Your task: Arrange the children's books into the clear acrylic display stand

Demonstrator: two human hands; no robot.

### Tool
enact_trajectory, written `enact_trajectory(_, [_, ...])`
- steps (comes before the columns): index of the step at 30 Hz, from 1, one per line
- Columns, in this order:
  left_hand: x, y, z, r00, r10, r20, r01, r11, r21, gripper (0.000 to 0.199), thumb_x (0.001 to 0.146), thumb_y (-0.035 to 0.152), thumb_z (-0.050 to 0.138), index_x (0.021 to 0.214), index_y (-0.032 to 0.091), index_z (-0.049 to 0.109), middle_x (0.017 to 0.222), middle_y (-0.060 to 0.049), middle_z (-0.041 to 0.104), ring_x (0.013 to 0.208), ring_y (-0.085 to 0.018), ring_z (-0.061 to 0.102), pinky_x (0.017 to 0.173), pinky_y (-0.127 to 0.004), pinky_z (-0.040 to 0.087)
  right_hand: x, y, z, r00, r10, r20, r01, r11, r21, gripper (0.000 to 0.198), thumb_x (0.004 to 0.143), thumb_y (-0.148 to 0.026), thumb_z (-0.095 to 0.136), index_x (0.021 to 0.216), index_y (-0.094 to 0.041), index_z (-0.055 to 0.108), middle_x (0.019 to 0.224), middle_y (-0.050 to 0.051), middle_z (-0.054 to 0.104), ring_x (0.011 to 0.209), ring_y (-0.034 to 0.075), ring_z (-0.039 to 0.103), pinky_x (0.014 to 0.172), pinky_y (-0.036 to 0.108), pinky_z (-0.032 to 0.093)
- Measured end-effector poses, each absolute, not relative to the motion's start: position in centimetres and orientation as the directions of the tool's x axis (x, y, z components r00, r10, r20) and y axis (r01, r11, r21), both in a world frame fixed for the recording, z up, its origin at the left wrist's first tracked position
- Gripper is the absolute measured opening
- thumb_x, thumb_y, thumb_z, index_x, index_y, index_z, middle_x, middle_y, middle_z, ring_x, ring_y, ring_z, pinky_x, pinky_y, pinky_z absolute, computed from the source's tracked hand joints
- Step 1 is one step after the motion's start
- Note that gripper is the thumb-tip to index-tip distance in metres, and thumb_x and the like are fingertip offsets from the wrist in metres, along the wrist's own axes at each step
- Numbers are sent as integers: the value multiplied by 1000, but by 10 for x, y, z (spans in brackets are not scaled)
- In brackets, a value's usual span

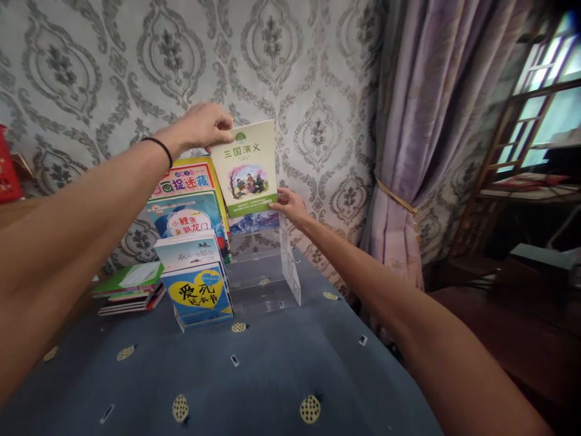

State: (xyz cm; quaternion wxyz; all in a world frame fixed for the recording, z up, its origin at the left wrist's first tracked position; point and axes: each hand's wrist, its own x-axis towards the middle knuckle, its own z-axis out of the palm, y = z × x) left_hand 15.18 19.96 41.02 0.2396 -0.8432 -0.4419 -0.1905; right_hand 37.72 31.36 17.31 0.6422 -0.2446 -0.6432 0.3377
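Note:
A cream book with a green lower band (247,166) is held up in front of the wall, above a clear tiered book rack (290,266). My left hand (206,126) pinches its top left corner. At its lower right corner, my right hand (290,206) grips the edge between thumb and fingers. Below and behind it, part of a blue wave-patterned cover (258,223) shows at the rack's back. The rack's left half carries several books in steps, with a blue and yellow book (200,293) in front and a colourful large book (184,181) at the back.
Left of the rack lies a stack of books (131,287) with a green one on top. A blue pineapple-print cloth (254,393) covers the table. Patterned wallpaper (318,121) rises behind, and a tied purple curtain (403,151) hangs on the right. A red basket (9,169) stands far left.

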Motion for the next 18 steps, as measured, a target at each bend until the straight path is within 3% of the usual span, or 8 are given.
enact_trajectory(4, [151, 204, 407, 523, 672, 525, 847, -477, -233, 32, 83, 39, 55, 101, 21, 75, 71, 2, 69, 64, -12, 55, 68, -26, 39, 378, 313, 173, -68, 747, 661, -123, 651, -749, 64, 49, -38, 91, 105, -23, 65, 92, 5, 75, 96, 29, 67, 89, 45, 54])
enact_trajectory(9, [151, 226, 400, 533, 662, 527, 845, -445, -296, 33, 81, 42, 59, 98, 20, 76, 86, -4, 73, 80, -19, 61, 69, -28, 37, 378, 311, 174, -90, 759, 645, -135, 632, -763, 58, 48, -34, 90, 99, -24, 64, 91, 4, 74, 97, 29, 67, 88, 44, 53])
enact_trajectory(18, [155, 249, 380, 609, 644, 463, 785, -404, -470, 31, 82, 46, 60, 100, 26, 76, 106, -7, 67, 106, -30, 58, 81, -35, 38, 381, 307, 175, -123, 756, 643, -136, 629, -765, 50, 53, -30, 87, 99, -23, 66, 99, 5, 75, 102, 29, 66, 95, 45, 50])
